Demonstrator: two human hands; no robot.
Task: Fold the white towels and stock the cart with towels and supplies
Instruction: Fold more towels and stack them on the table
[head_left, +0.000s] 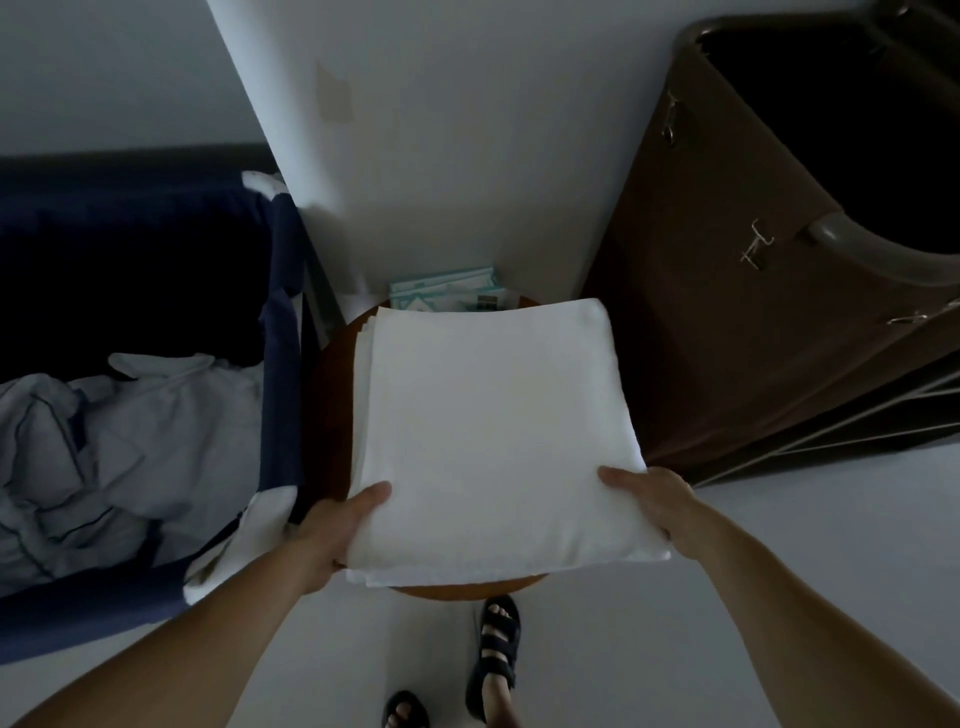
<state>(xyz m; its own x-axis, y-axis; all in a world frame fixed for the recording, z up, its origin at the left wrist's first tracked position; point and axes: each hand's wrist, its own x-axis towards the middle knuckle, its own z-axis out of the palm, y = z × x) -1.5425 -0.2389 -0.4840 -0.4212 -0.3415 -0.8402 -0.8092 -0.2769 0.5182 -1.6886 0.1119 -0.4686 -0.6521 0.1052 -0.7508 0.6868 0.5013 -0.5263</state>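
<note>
Head view: the left hand (332, 525) and right hand (660, 504) grip one folded white towel (493, 415) by its two near corners, thumbs on top, fingers hidden beneath, over one round wooden tabletop (332, 374). One brown cart (727, 338) stands right, one blue laundry bin (280, 312) left.

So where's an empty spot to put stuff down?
Bare floor lies right of the right hand, below the brown cart, and around the sandalled feet. The round wooden table is crowded: the folded white towel and teal packets cover most of it. Crumpled linen lies in the blue hamper.
</note>
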